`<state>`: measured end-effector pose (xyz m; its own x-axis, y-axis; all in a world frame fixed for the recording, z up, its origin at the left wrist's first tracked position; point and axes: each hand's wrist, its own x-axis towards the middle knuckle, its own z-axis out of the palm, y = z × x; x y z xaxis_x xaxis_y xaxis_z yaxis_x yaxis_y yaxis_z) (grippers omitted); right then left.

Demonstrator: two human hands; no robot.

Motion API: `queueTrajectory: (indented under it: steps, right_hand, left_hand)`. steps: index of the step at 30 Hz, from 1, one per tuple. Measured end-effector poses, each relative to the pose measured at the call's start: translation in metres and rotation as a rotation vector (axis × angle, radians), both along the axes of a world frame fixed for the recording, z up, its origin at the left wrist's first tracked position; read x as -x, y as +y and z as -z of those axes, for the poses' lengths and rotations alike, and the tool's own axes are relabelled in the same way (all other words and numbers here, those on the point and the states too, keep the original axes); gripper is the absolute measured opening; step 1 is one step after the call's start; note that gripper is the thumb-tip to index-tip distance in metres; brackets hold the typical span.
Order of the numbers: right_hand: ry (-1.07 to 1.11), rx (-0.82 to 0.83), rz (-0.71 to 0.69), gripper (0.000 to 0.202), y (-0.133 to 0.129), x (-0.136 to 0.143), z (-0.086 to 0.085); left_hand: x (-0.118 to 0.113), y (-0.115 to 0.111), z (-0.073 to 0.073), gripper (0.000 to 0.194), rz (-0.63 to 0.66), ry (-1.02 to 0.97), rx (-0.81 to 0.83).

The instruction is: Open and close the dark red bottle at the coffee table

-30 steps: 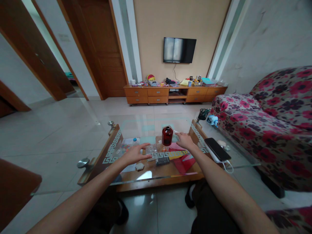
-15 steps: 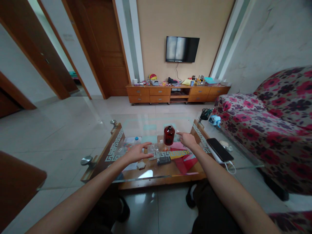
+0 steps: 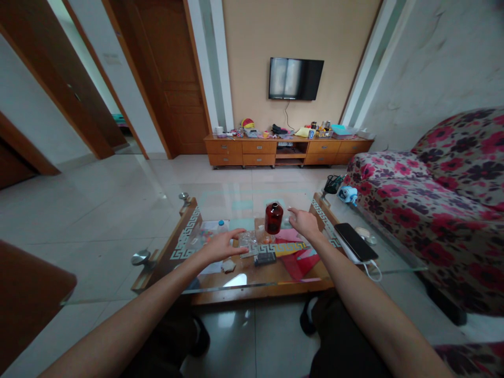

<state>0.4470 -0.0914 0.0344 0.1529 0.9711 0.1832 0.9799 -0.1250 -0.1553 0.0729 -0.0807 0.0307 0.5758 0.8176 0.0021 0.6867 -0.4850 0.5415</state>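
A dark red-brown bottle [image 3: 273, 218] with an open neck stands upright on the glass table [image 3: 252, 275]. Just right of it is my right hand [image 3: 305, 222], index finger stretched toward the bottle with a small gap between them; it holds nothing. To the bottle's left, my left hand [image 3: 225, 245] is spread with thumb and fingers apart. Beside its fingertips lies a clear plastic item [image 3: 248, 244]; whether they touch, I cannot tell.
At the table's right side lies a black phone [image 3: 356, 242] with a white cable. Beneath the glass show red papers [image 3: 300, 262], a dark box [image 3: 265, 259] and a blue-capped bottle [image 3: 221, 226]. A flowered sofa [image 3: 452, 210] stands at the right.
My right hand has shifted very slightly right, widening the gap to the bottle. My left hand and the bottle look nearly the same.
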Motion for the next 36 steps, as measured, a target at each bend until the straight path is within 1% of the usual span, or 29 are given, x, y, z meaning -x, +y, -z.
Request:
queueTrajectory:
  steps: [4, 8, 11, 13, 17, 19, 21, 23, 24, 27, 28, 30, 36]
  right_hand:
    - [0.037, -0.205, 0.006, 0.047, 0.0, 0.001, -0.015]
    - [0.091, -0.427, -0.065, 0.044, -0.003, 0.007, -0.032]
    - [0.142, -0.544, -0.126, 0.038, -0.009, 0.021, -0.045]
    - [0.187, -0.578, -0.217, 0.036, -0.016, 0.033, -0.054]
    - [0.263, -0.58, -0.424, 0.035, -0.032, 0.06, -0.071]
    - [0.294, -0.574, -0.498, 0.034, -0.039, 0.072, -0.078]
    - [0.318, -0.549, -0.544, 0.033, -0.046, 0.082, -0.083]
    - [0.33, -0.51, -0.554, 0.032, -0.05, 0.089, -0.085]
    - [0.332, -0.49, -0.552, 0.031, -0.051, 0.092, -0.085]
    - [0.331, -0.463, -0.568, 0.024, -0.053, 0.098, -0.083]
    - [0.332, -0.46, -0.583, 0.022, -0.052, 0.1, -0.081]
    - [0.335, -0.452, -0.616, 0.019, -0.05, 0.102, -0.077]
    - [0.318, -0.322, -0.652, 0.017, -0.041, 0.11, -0.057]
  left_hand:
    - [0.001, 0.001, 0.002, 0.087, 0.025, -0.033, 0.017]
    - [0.002, 0.002, 0.003, 0.089, 0.024, -0.027, 0.017]
    - [0.002, 0.002, 0.002, 0.091, 0.015, -0.008, 0.025]
    - [0.002, 0.002, 0.002, 0.091, 0.009, -0.009, 0.027]
    - [0.003, 0.003, 0.006, 0.091, 0.003, -0.015, 0.023]
    - [0.003, 0.004, 0.009, 0.091, 0.013, -0.023, 0.008]
    - [0.003, 0.005, 0.011, 0.092, 0.032, -0.059, -0.027]
    - [0.001, 0.005, 0.011, 0.091, 0.037, -0.131, -0.079]
    - [-0.001, 0.005, 0.01, 0.087, 0.03, -0.173, -0.105]
    - [-0.006, 0.003, 0.004, 0.063, -0.001, -0.272, -0.167]
    - [-0.007, 0.003, 0.002, 0.056, -0.006, -0.283, -0.181]
    - [-0.01, 0.003, 0.001, 0.047, 0.001, -0.279, -0.206]
    - [-0.012, 0.005, 0.004, 0.033, 0.06, -0.254, -0.25]
